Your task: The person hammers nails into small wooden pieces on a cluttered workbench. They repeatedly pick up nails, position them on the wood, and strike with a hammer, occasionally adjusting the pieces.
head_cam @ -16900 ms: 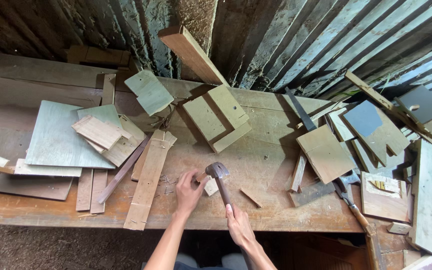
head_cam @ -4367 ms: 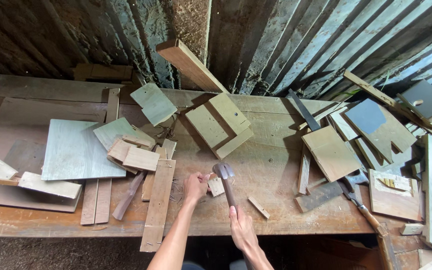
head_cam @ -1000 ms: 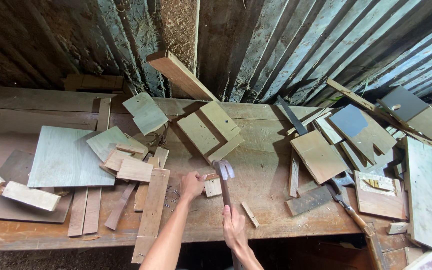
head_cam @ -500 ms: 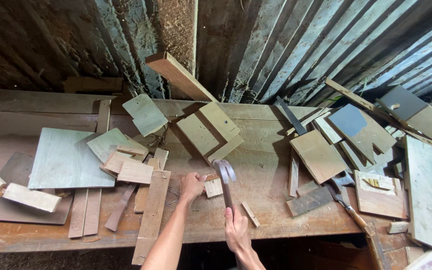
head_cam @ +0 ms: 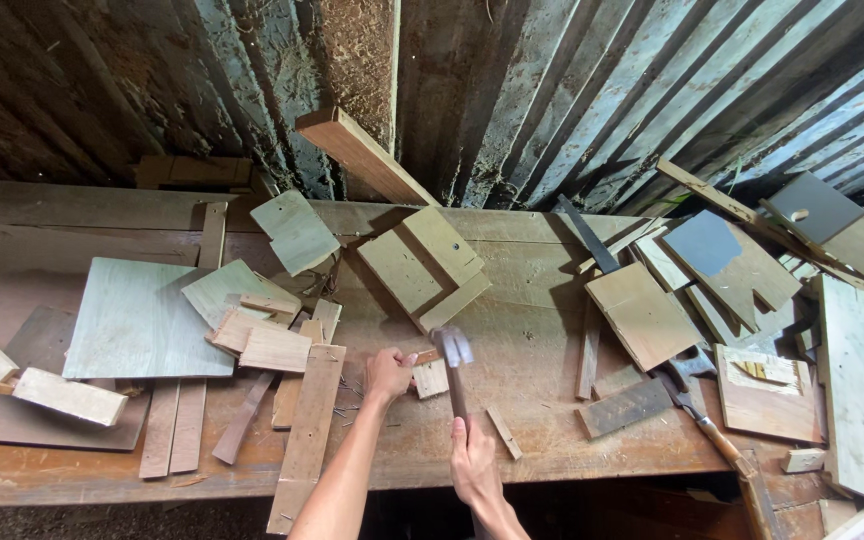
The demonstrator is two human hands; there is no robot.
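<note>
Fingers of the left hand [head_cam: 389, 372] are pinching a small wood block [head_cam: 431, 378] near the workbench's [head_cam: 552, 440] front edge; the right hand [head_cam: 471, 470] is gripping a hammer [head_cam: 453, 350], its head now raised higher than half a second ago.

We are seeing the hammer [head_cam: 454, 349] head blurring above the small wood block [head_cam: 431, 378]; our left hand [head_cam: 389, 372] is hiding whatever its fingers pinch, and both forearms are running off the frame's bottom edge.
</note>
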